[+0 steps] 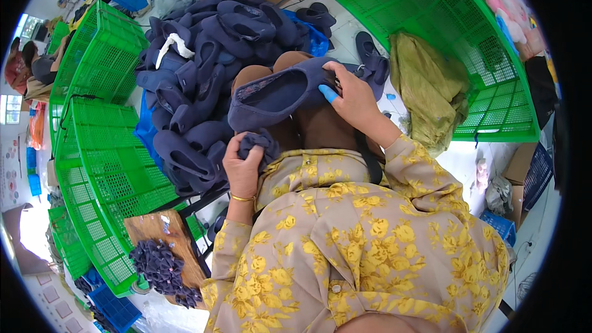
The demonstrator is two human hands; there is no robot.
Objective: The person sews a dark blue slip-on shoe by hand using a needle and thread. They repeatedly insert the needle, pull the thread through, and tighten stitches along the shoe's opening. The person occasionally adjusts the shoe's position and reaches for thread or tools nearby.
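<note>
My right hand point(354, 98) is closed on the closed toe end of a navy slip-on shoe point(285, 89), with blue tape around one finger. The shoe lies over my knees, its opening facing up and a patterned insole showing inside. Below its heel end, my left hand point(239, 169) grips a bunched piece of navy cloth point(259, 143), whose exact shape is folded out of sight. A small gap separates that cloth from the shoe. Close beyond my knees, to the left, rises a large heap of similar navy shoes point(203, 80).
Green plastic crates point(111, 179) stand along the left. At my left, a wooden board point(148, 225) carries a pile of small navy cloth pieces point(159, 265). A large green crate point(431, 6) and an olive sack point(425, 86) are at right. White cloth point(174, 46) lies on the heap.
</note>
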